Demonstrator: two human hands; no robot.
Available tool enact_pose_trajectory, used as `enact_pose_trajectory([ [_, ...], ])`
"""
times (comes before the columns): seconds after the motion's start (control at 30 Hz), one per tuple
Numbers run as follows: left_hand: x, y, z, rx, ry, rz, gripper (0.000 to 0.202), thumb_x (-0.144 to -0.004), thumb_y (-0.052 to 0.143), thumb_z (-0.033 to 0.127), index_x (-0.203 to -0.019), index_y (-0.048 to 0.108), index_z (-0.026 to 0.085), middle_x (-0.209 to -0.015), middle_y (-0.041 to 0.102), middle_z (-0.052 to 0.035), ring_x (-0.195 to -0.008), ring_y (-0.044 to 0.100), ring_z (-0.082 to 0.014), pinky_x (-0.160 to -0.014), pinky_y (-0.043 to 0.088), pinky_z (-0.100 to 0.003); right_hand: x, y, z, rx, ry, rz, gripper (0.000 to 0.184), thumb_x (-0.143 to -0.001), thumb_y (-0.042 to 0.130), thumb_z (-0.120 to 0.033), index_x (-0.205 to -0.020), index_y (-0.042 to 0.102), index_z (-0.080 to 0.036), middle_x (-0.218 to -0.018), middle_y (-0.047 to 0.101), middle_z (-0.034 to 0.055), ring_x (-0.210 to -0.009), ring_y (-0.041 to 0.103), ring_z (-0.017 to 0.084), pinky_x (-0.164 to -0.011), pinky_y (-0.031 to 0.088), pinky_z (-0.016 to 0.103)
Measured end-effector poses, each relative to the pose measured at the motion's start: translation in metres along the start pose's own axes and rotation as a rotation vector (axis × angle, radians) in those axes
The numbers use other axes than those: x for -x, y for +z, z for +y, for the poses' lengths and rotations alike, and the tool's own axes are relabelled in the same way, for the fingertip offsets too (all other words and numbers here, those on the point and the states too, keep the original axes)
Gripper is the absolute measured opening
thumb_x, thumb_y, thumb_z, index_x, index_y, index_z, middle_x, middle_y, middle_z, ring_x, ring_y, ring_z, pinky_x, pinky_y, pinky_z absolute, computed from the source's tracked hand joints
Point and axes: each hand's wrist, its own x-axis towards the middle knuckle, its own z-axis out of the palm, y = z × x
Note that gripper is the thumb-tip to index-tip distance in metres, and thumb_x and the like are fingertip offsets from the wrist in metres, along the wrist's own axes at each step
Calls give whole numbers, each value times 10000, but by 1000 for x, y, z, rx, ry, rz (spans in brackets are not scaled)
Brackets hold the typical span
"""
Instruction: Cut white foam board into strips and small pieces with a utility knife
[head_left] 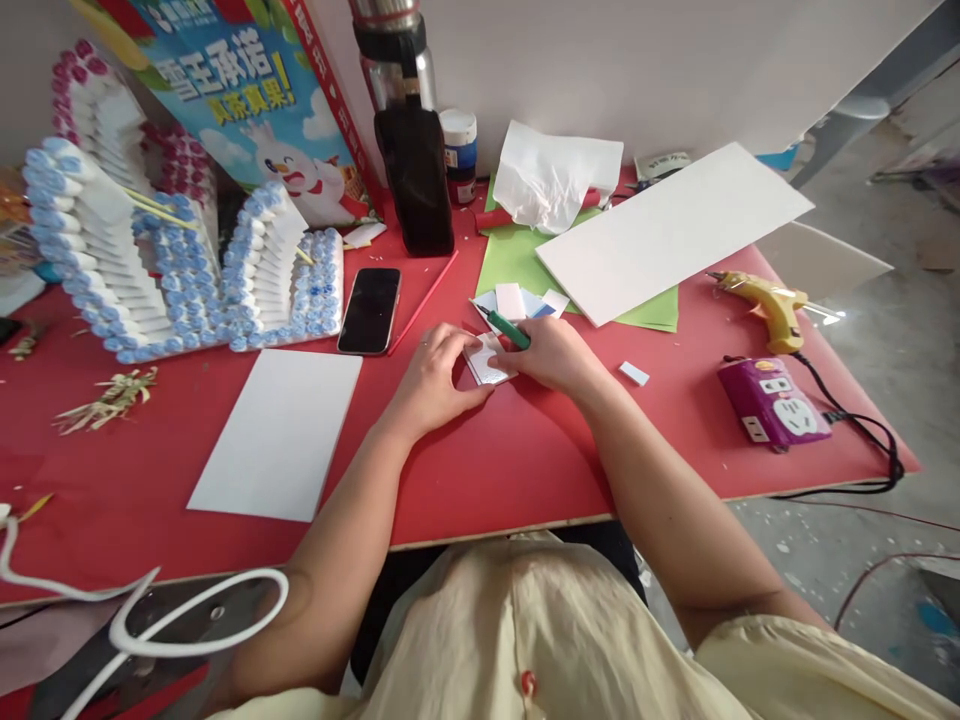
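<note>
My left hand (pixel 439 378) holds down a small white board piece (pixel 486 362) on the red table, with its thumb and fingers at the left and near edges. My right hand (pixel 556 350) is closed around a green pen-shaped tool (pixel 508 328), whose far end points up and left, away from the piece. Its fingers also rest at the right side of the small piece; the working tip is hidden. Just beyond both hands lie white and bluish paper scraps (pixel 510 300). A small white block (pixel 634 374) sits right of my right wrist.
Left are a white board (pixel 277 435), a phone (pixel 369 311) and blue-and-white tiered models (pixel 285 265). A black bottle pouch (pixel 414 180) stands behind. Right are a long white board (pixel 675 230), a yellow glue gun (pixel 772 305) and a purple power socket (pixel 776 402) with its cable.
</note>
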Motion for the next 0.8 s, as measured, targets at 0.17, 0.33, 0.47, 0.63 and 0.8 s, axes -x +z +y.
enact_pose_trajectory([
  [0.17,1,0,1,-10,19,10,414,-795,751,335,-1148,566,221,-1147,563,-81,-1151,537,-267,-996,467,-397,1,1,1,-24,5,-3,313,-683,758,-466,-747,606,-200,-661,563,-16,-580,471,123,-538,280,273],
  [0.33,1,1,1,-4,17,17,394,-804,739,325,-1140,560,226,-1149,566,-89,-1155,538,-275,-997,472,-414,0,1,0,-4,-13,6,315,-692,744,-473,-728,588,-202,-665,572,-12,-581,479,126,-538,285,271],
  [0.47,2,2,1,-12,4,21,412,-801,739,320,-1158,553,233,-1143,566,-86,-1157,540,-283,-993,474,-422,0,1,-1,12,-22,3,311,-702,730,-472,-716,564,-210,-656,560,-16,-590,476,130,-542,288,266],
  [0.63,4,1,1,14,0,40,475,-800,742,316,-1207,512,233,-1184,565,-90,-1185,528,-285,-1001,470,-423,0,2,0,-11,-27,-2,312,-701,721,-489,-737,577,-214,-675,576,-15,-602,500,137,-539,297,263],
  [0.8,6,-2,1,46,-30,30,562,-784,760,321,-1259,469,248,-1250,538,-96,-1227,515,-285,-1036,460,-433,1,1,-1,-19,-2,-15,307,-700,728,-484,-739,586,-214,-683,589,-12,-605,515,143,-535,300,265],
])
